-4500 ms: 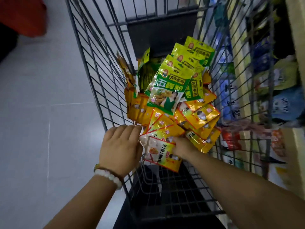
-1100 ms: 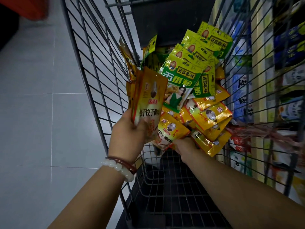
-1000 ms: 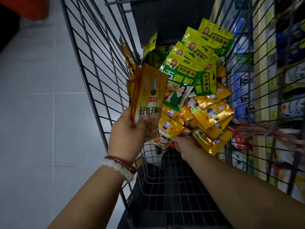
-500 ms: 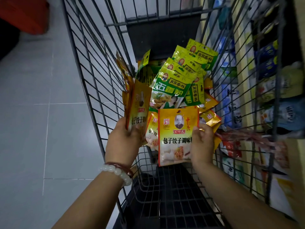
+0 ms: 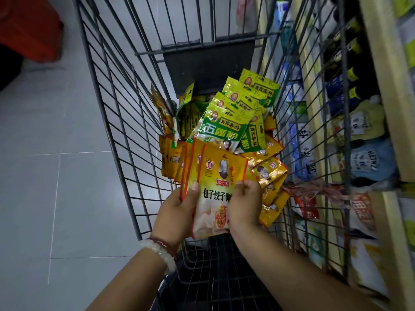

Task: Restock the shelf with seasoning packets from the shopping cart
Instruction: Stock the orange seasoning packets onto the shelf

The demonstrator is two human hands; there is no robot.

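Observation:
A stack of yellow dumpling seasoning packets [image 5: 215,176] stands upright over the shopping cart [image 5: 116,122]. My left hand [image 5: 177,212] grips the stack's left edge with the thumb on its front. My right hand [image 5: 243,205] holds its right side, fingers curled over the front packet. Behind them several green five-spice packets [image 5: 220,129] and more small yellow packets [image 5: 269,173] lie heaped in the cart. The shelf [image 5: 381,90] runs along the cart's right side.
The shelf holds blue, green and white packets [image 5: 366,158] behind the cart's wire wall. A grey tiled floor [image 5: 45,176] lies to the left, with a red object [image 5: 29,28] at the top left. A black panel [image 5: 206,66] closes the cart's far end.
My right hand has brought its yellow packet over to the ones in my left hand. Both hands now hold them together as one stack.

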